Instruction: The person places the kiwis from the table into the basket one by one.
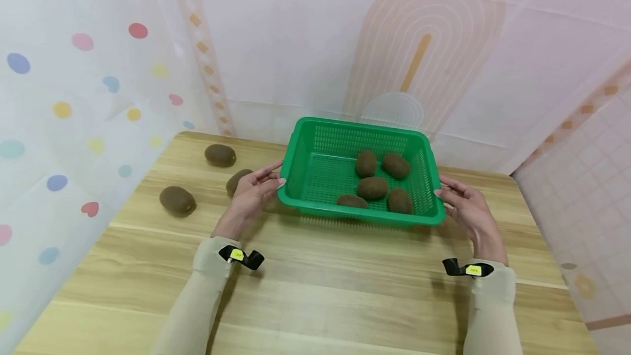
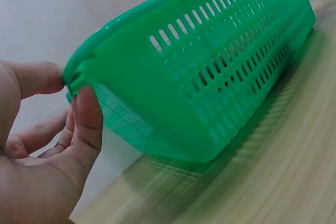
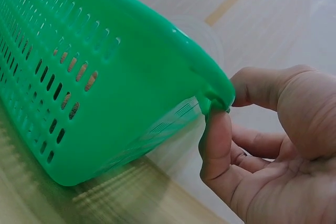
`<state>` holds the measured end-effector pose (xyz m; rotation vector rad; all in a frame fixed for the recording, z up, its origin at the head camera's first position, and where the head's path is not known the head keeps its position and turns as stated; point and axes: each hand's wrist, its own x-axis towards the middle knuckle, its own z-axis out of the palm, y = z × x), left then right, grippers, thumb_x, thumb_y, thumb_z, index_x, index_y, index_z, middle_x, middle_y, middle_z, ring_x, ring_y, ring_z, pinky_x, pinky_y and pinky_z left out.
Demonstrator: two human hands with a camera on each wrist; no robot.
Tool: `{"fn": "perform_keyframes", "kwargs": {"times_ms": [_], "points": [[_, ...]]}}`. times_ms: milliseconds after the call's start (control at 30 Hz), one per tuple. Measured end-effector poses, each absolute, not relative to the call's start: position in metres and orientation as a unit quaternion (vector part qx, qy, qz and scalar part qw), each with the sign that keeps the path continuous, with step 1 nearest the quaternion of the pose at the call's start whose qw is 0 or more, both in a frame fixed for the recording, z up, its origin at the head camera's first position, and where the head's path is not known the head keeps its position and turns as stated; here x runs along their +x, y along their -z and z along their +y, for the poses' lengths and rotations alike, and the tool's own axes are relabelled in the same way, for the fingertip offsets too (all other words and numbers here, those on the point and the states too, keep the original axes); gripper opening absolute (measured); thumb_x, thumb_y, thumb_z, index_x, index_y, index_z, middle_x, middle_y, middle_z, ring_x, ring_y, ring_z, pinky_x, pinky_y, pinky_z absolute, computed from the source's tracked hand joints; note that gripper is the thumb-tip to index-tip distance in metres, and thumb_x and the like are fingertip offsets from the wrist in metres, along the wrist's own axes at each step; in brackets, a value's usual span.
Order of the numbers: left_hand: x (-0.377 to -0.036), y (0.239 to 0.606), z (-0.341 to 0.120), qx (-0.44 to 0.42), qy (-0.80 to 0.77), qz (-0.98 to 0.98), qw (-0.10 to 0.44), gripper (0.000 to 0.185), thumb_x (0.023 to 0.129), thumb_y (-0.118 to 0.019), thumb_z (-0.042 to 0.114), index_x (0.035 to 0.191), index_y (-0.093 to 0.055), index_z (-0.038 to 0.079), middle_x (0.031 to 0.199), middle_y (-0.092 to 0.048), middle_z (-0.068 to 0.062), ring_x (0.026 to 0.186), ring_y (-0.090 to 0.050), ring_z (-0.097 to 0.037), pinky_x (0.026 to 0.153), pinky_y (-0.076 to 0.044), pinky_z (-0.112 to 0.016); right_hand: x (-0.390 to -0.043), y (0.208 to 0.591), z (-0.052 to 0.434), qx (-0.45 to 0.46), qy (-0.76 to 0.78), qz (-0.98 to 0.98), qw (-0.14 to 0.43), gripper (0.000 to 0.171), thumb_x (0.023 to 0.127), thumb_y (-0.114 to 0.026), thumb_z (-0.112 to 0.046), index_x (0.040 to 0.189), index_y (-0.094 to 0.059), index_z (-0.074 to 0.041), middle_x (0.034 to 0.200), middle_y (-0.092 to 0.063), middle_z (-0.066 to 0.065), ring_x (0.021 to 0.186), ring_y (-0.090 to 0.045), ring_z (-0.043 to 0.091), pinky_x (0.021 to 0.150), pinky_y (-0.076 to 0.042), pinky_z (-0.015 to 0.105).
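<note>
A green plastic basket (image 1: 315,207) with slotted walls is held by its rim at both short ends. My left hand (image 1: 251,196) pinches the left end between thumb and fingers; the left wrist view shows this hand (image 2: 58,140) with the rim (image 2: 126,17) in its grip. At the opposite end, my right hand (image 1: 465,207) pinches the rim in the same way, seen close in the right wrist view (image 3: 278,135). Several brown kiwis, one a kiwi (image 1: 372,188) near the middle, lie in the basket's right half. Whether the basket's base touches the table cannot be told.
On the wooden table (image 1: 315,289), left of the basket, lie three more kiwis: a front kiwi (image 1: 177,200), a back kiwi (image 1: 220,155) and a kiwi (image 1: 238,181) partly hidden behind my left hand. A patterned cloth (image 1: 286,43) hangs behind the table.
</note>
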<state>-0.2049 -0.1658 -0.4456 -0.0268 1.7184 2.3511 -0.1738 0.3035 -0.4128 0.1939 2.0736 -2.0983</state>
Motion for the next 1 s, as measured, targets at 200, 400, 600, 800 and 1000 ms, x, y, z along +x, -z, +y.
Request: {"fn": "perform_keyframes", "kwargs": {"times_ms": [200,400,600,800,1000], "points": [[-0.206,0.439,-0.172,0.010,-0.732,0.674,0.095,0.058,0.097,-0.068,0.007,0.153,-0.050,0.009,0.108,-0.061,0.001,0.089,-0.065,-0.004,0.076,-0.058,-0.020,-0.175,0.413,0.301,0.071,0.695,0.709,0.090,0.071,0.099,-0.070,-0.018,0.158,-0.035,0.001,0.111,-0.061,-0.010,0.099,-0.063,0.002,0.082,-0.058,0.018],[-0.203,0.432,-0.178,0.026,-0.659,0.749,0.062,0.055,0.098,-0.070,0.014,0.150,-0.053,0.010,0.111,-0.062,0.001,0.087,-0.066,-0.002,0.077,-0.061,-0.029,-0.176,0.413,0.297,0.074,0.701,0.704,0.090,0.070,0.099,-0.070,-0.017,0.157,-0.036,0.002,0.108,-0.062,-0.010,0.097,-0.064,0.002,0.080,-0.059,0.019],[-0.202,0.426,-0.181,0.039,-0.607,0.794,0.008,0.051,0.099,-0.071,0.021,0.146,-0.057,0.009,0.115,-0.064,-0.006,0.095,-0.064,-0.006,0.079,-0.060,-0.024,-0.176,0.412,0.297,0.071,0.707,0.698,0.088,0.068,0.099,-0.069,-0.015,0.156,-0.036,0.003,0.107,-0.064,-0.009,0.097,-0.064,0.003,0.081,-0.058,0.019],[-0.204,0.426,-0.187,0.070,-0.543,0.834,-0.069,0.050,0.096,-0.074,0.023,0.143,-0.061,0.011,0.126,-0.065,-0.020,0.104,-0.066,-0.022,0.084,-0.053,-0.017,-0.176,0.412,0.300,0.077,0.711,0.694,0.084,0.068,0.099,-0.069,-0.014,0.156,-0.037,0.003,0.107,-0.063,-0.009,0.096,-0.064,0.003,0.081,-0.058,0.018],[-0.209,0.435,-0.202,0.110,-0.495,0.855,-0.109,0.056,0.093,-0.078,0.025,0.144,-0.060,0.011,0.133,-0.062,-0.021,0.118,-0.062,-0.041,0.103,-0.052,-0.053,-0.176,0.412,0.301,0.079,0.711,0.693,0.086,0.068,0.099,-0.069,-0.015,0.156,-0.036,0.002,0.107,-0.063,-0.009,0.096,-0.063,0.003,0.082,-0.057,0.018]]}}
